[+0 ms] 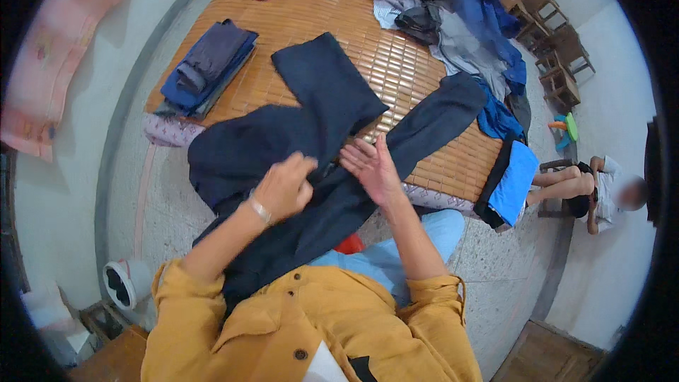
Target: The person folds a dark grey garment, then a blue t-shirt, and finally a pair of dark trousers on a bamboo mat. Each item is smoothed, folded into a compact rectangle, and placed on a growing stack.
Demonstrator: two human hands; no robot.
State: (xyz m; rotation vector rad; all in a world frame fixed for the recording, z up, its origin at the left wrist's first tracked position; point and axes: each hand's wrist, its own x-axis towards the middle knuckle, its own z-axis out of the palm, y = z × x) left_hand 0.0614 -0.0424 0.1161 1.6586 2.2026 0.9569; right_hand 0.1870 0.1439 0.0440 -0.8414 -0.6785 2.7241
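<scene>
A dark navy long-sleeved garment lies spread over the front of a bamboo-slat mat and drapes down toward my lap. One sleeve is bent at the far side; the other stretches out to the right. Above the garment's middle, my left hand has its fingers curled in, slightly blurred, and what they hold, if anything, is hidden. Close beside it on the right, my right hand is open, palm up, with fingers and thumb apart. Neither hand plainly grips the cloth.
Folded dark clothes are stacked at the mat's left. A loose heap of clothes covers the far right, and a folded blue-and-black piece lies at the right corner. Wooden stools line the right wall. A person sits nearby.
</scene>
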